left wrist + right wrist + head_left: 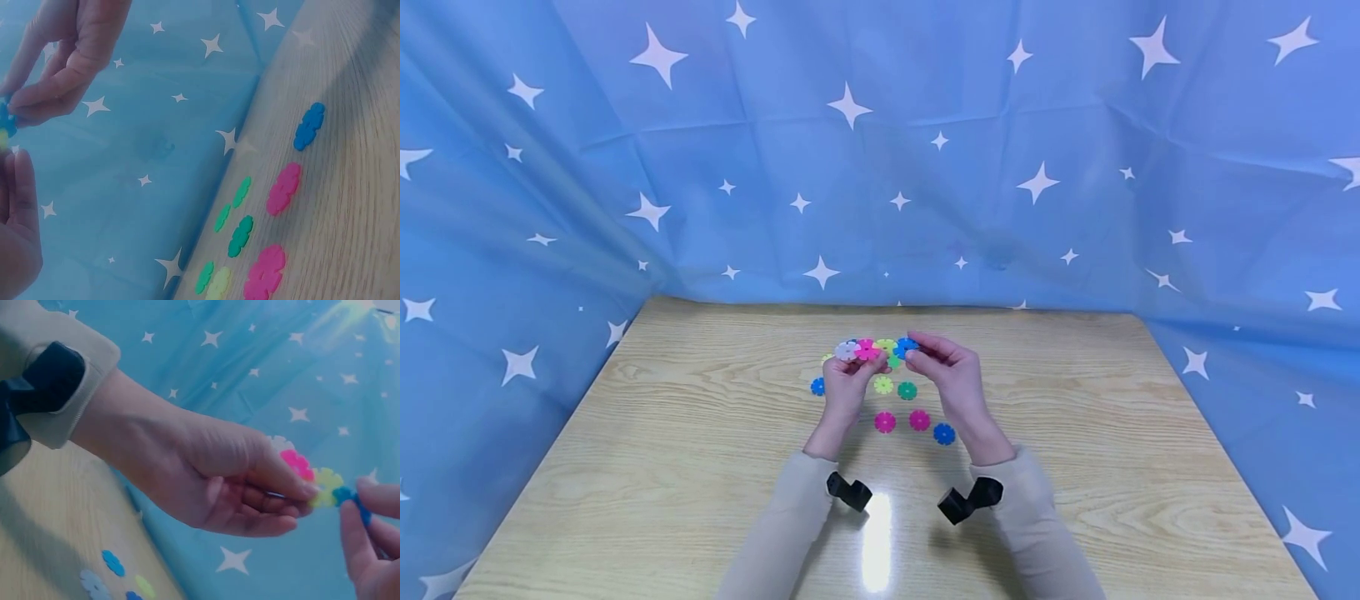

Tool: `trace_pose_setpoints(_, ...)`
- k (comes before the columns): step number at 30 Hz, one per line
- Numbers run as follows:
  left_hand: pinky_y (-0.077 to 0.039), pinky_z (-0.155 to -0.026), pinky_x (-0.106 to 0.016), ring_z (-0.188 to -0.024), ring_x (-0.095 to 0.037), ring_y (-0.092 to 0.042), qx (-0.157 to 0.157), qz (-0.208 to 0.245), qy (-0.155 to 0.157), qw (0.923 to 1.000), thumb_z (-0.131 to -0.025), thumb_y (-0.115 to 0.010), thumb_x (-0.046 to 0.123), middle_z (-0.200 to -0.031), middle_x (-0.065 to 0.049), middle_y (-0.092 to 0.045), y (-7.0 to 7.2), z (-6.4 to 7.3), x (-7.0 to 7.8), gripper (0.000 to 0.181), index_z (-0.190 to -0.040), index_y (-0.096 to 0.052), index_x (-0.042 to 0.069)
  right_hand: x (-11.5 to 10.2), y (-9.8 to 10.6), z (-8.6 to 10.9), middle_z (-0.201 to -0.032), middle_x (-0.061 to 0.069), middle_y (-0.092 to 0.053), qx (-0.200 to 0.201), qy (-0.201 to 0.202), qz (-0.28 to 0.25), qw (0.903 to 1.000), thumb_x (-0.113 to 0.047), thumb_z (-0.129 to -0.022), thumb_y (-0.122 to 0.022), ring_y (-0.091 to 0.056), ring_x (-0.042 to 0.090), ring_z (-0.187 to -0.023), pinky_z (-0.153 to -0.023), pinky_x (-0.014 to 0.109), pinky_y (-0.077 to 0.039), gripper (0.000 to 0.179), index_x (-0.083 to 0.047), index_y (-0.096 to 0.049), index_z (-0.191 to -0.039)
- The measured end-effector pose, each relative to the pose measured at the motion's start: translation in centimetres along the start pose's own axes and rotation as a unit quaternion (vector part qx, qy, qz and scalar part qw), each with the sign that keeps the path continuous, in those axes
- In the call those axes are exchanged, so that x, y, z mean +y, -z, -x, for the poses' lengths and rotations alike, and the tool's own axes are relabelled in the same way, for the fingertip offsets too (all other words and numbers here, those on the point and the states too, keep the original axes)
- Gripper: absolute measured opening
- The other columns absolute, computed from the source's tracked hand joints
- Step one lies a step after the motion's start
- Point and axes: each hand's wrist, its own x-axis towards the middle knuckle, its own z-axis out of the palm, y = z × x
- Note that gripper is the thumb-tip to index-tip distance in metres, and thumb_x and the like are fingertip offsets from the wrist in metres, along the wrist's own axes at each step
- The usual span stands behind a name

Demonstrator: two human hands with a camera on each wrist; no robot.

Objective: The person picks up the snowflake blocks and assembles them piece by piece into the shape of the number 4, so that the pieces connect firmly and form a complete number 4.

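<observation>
My left hand (844, 392) pinches a short row of joined flower-shaped notched plastic discs between thumb and fingers, raised above the table. The row runs from a white disc (846, 351) through a pink disc (296, 464) to a yellow disc (326, 480), where the left thumb and fingertips lie in the right wrist view. At the row's right end, my right hand (958, 379) pinches a blue disc (904, 348) between thumb and fingers. In the right wrist view this blue disc meets the yellow one edge to edge, tilted against it.
Loose discs lie on the wooden table (1112, 433): two pink ones (885, 422), a blue one (943, 434), a dark green one (907, 391), a yellow-green one (883, 385) and several others behind the hands. A blue star-patterned cloth (925, 233) hangs behind the table.
</observation>
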Motion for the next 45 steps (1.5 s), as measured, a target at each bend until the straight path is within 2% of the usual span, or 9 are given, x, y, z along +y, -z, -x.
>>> trace_pose_setpoints(3,-0.058,-0.065,-0.025,-0.062,-0.008,-0.066,0.009,0.001,-0.001,1.0000,-0.083,-0.070,0.003,-0.072,0.004,-0.068,-0.1,0.0,0.0,0.008,-0.084,-0.067,-0.005,0.3,-0.3,0.1,-0.095,-0.007,-0.069,0.007,0.018,0.002,0.9998,0.005,-0.083,-0.066,-0.063,0.010,-0.084,-0.080,0.023,-0.055,0.038,0.009,-0.057,-0.120)
trace_pose_setpoints(6,-0.058,-0.065,-0.024,-0.063,-0.007,-0.065,0.015,-0.005,-0.003,0.9999,-0.084,-0.069,0.001,-0.072,0.004,-0.068,-0.2,0.0,0.0,0.003,-0.083,-0.069,0.004,0.6,-0.6,0.2,-0.098,-0.008,-0.069,0.014,0.038,-0.003,0.9992,0.005,-0.083,-0.067,-0.063,0.010,-0.088,-0.082,0.023,-0.054,0.038,0.008,-0.058,-0.119)
trace_pose_setpoints(13,-0.058,-0.064,-0.024,-0.060,-0.007,-0.065,0.025,-0.019,-0.016,0.9994,-0.084,-0.065,-0.006,-0.070,0.005,-0.068,-0.4,0.1,0.2,0.003,-0.083,-0.068,-0.007,1.2,-1.0,0.1,-0.110,0.010,-0.068,0.010,0.081,0.000,0.9967,0.002,-0.086,-0.065,-0.065,0.013,-0.097,-0.088,0.028,-0.052,0.033,0.007,-0.060,-0.118)
trace_pose_setpoints(16,-0.058,-0.064,-0.024,-0.058,-0.007,-0.064,0.026,-0.018,-0.023,0.9993,-0.083,-0.066,-0.005,-0.069,0.005,-0.068,-0.4,0.2,0.3,0.004,-0.081,-0.069,-0.003,1.4,-1.0,0.0,-0.113,0.017,-0.065,0.006,0.091,0.027,0.9954,0.000,-0.086,-0.065,-0.065,0.012,-0.094,-0.086,0.027,-0.053,0.032,0.006,-0.061,-0.117)
trace_pose_setpoints(19,-0.058,-0.064,-0.024,-0.058,-0.007,-0.064,0.021,-0.011,-0.026,0.9994,-0.083,-0.067,-0.004,-0.069,0.005,-0.068,-0.4,0.3,0.3,0.004,-0.081,-0.069,-0.001,1.4,-0.9,0.0,-0.115,0.020,-0.063,0.000,0.091,0.050,0.9946,0.000,-0.086,-0.065,-0.065,0.011,-0.093,-0.085,0.026,-0.054,0.032,0.004,-0.062,-0.117)
trace_pose_setpoints(25,-0.057,-0.064,-0.022,-0.060,-0.006,-0.065,0.023,-0.017,-0.024,0.9993,-0.084,-0.064,-0.007,-0.069,0.007,-0.068,-0.3,0.4,0.0,0.017,-0.087,-0.059,-0.023,1.5,-0.5,0.0,-0.120,0.020,-0.060,-0.021,0.069,0.053,0.9960,-0.001,-0.087,-0.065,-0.064,0.011,-0.097,-0.088,0.026,-0.052,0.034,0.003,-0.060,-0.120)
trace_pose_setpoints(34,-0.058,-0.068,-0.026,-0.061,-0.009,-0.066,0.041,-0.007,-0.010,0.9991,-0.083,-0.069,0.000,-0.071,0.004,-0.069,0.1,-0.1,0.3,0.011,-0.084,-0.066,-0.011,2.2,1.7,0.0,-0.126,0.017,-0.057,-0.053,0.049,0.082,0.9940,0.000,-0.086,-0.065,-0.058,0.015,-0.109,-0.091,0.024,-0.050,0.044,0.002,-0.054,-0.128)
trace_pose_setpoints(38,-0.058,-0.070,-0.025,-0.061,-0.009,-0.066,0.063,-0.016,0.002,0.9979,-0.083,-0.069,-0.001,-0.071,0.004,-0.069,0.6,-0.5,0.7,0.003,-0.081,-0.070,0.000,2.9,3.7,0.3,-0.116,0.022,-0.060,-0.071,0.027,0.165,0.9833,-0.001,-0.085,-0.067,-0.060,0.022,-0.104,-0.087,0.021,-0.052,0.037,0.006,-0.058,-0.120)
trace_pose_setpoints(45,-0.057,-0.072,-0.025,-0.061,-0.009,-0.066,0.066,-0.021,0.008,0.9975,-0.083,-0.067,-0.003,-0.071,0.004,-0.070,0.9,-0.7,1.1,0.016,-0.077,-0.071,0.011,5.0,6.8,1.3,-0.105,0.026,-0.063,-0.128,0.005,0.323,0.9377,0.002,-0.080,-0.071,-0.062,0.034,-0.093,-0.081,0.033,-0.056,0.031,0.011,-0.062,-0.108)
